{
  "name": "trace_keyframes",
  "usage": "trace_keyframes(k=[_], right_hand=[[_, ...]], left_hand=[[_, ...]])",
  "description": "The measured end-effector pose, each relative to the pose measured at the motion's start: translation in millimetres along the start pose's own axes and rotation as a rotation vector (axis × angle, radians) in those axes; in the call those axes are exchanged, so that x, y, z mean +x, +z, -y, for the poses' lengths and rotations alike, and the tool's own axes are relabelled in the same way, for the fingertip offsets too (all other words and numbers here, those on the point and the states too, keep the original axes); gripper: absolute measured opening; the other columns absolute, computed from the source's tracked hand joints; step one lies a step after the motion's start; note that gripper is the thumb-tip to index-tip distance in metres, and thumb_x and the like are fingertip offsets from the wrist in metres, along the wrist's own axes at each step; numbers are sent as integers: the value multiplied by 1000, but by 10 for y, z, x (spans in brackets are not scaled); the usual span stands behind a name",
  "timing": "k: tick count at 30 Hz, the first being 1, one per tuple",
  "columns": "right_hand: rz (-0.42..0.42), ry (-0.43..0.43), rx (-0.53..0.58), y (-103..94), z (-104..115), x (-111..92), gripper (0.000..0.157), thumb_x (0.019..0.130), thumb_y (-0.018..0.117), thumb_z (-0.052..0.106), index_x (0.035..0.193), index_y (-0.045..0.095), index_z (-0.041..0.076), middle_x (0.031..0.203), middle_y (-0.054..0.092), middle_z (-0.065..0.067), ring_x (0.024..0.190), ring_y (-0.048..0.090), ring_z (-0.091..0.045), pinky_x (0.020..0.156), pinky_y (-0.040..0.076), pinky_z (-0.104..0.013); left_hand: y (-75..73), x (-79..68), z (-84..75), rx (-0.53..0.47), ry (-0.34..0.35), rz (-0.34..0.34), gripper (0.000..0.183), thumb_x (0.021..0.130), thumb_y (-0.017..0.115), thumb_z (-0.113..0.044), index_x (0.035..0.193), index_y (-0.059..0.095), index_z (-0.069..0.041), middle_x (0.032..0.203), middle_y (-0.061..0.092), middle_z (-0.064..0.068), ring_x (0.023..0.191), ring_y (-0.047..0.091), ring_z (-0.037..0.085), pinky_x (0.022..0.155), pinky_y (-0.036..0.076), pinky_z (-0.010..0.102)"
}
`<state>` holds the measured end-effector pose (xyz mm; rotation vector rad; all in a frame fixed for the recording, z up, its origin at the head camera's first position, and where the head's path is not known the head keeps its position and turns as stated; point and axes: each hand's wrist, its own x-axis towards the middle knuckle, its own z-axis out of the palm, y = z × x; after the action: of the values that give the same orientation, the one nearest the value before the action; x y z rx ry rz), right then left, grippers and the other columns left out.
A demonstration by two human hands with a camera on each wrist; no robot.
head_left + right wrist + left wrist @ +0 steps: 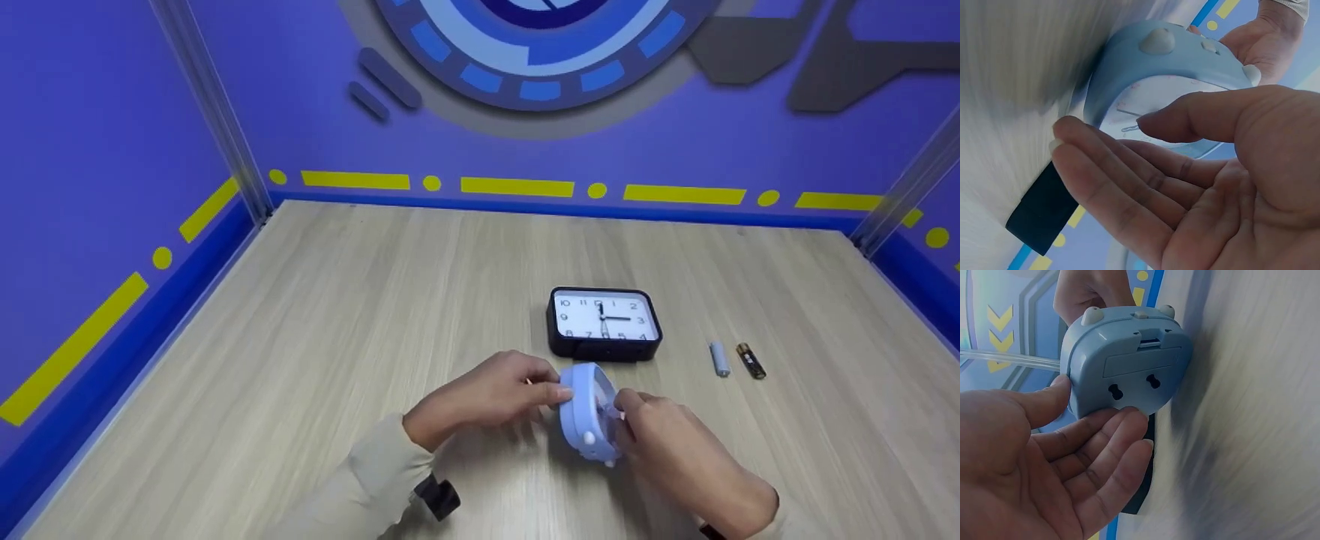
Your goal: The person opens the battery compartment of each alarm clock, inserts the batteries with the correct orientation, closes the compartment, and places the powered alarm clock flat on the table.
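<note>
A small light-blue alarm clock (580, 411) with white knobs is turned on edge between both hands. My left hand (499, 390) grips its rim at the back, thumb on one side and fingers at the lower edge. In the left wrist view, the back shows a rectangular panel (1141, 363) and two dark keyhole slots. My right hand (671, 435) is at the front, with loosely bent fingers. The right wrist view shows its thumb over the white dial (1154, 98), apart from the fingers; part of the dial is hidden behind them.
Beyond the hands lies a black rectangular clock (604, 324), dial up. To its right are a grey battery (719, 359) and a black-and-gold battery (751, 361). Blue printed walls (525, 150) bound the wooden table (390, 300) at the back and sides.
</note>
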<state>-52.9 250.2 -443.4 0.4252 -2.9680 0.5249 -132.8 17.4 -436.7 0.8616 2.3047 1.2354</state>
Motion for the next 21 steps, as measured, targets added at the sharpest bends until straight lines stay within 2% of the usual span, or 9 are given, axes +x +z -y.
trace_keyframes(k=[2, 5, 8, 11, 13, 15, 18, 21], right_hand=[[-7, -1, 20, -11, 0, 1, 13, 91, 71, -4, 91, 64, 7, 75, 59, 2, 65, 52, -12, 56, 47, -34], [-8, -11, 46, -16, -3, 1, 11, 92, 71, -3, 93, 65, 7, 75, 59, 3, 65, 52, -11, 56, 46, -32], [-25, -68, 72, -4, -22, -1, 12, 91, 70, -5, 94, 66, 6, 76, 60, 3, 66, 52, -9, 57, 47, -31], [-42, -149, 92, 14, -43, -4, 17, 92, 69, -7, 89, 63, 10, 74, 60, 6, 67, 52, -7, 57, 47, -31], [-40, -170, 114, 18, -47, -1, 22, 94, 68, -6, 85, 61, 13, 73, 57, 8, 66, 51, -6, 57, 46, -31], [-24, -169, 135, 13, -45, 1, 25, 98, 66, -3, 83, 58, 16, 72, 54, 10, 66, 50, -6, 57, 45, -31], [16, -124, 169, -4, -32, 10, 25, 102, 62, 1, 83, 57, 17, 71, 51, 10, 65, 48, -6, 57, 44, -29], [63, -89, 213, -27, -27, 21, 23, 104, 58, 2, 85, 58, 16, 71, 50, 10, 64, 48, -6, 57, 43, -28]], left_hand=[[-1, 6, -1, 6, 12, 3, 22, 105, 70, -30, 98, 77, -10, 85, 66, -10, 76, 57, 4, 69, 45, 24], [2, 6, -3, -1, -1, 8, 23, 105, 70, -31, 99, 77, -11, 87, 69, -9, 76, 60, 4, 69, 46, 25], [9, -3, -20, -8, -19, 14, 26, 105, 69, -34, 98, 78, -11, 88, 71, -9, 76, 60, 4, 68, 46, 25], [12, -14, -29, -6, -30, 18, 29, 106, 68, -38, 97, 78, -12, 87, 71, -10, 75, 60, 4, 67, 46, 24], [7, -17, -29, -5, -29, 18, 31, 106, 68, -39, 95, 78, -12, 88, 73, -5, 73, 60, 4, 66, 46, 24], [1, -15, -23, -1, -24, 18, 32, 105, 68, -40, 93, 77, -12, 88, 73, -2, 72, 60, 5, 66, 45, 24], [-7, -14, -15, -10, -21, 19, 32, 105, 68, -40, 92, 77, -12, 88, 73, -1, 72, 63, 7, 64, 45, 24], [-8, -16, -10, -19, -36, 15, 31, 104, 70, -41, 91, 77, -13, 85, 71, -7, 74, 66, 10, 64, 47, 24]])
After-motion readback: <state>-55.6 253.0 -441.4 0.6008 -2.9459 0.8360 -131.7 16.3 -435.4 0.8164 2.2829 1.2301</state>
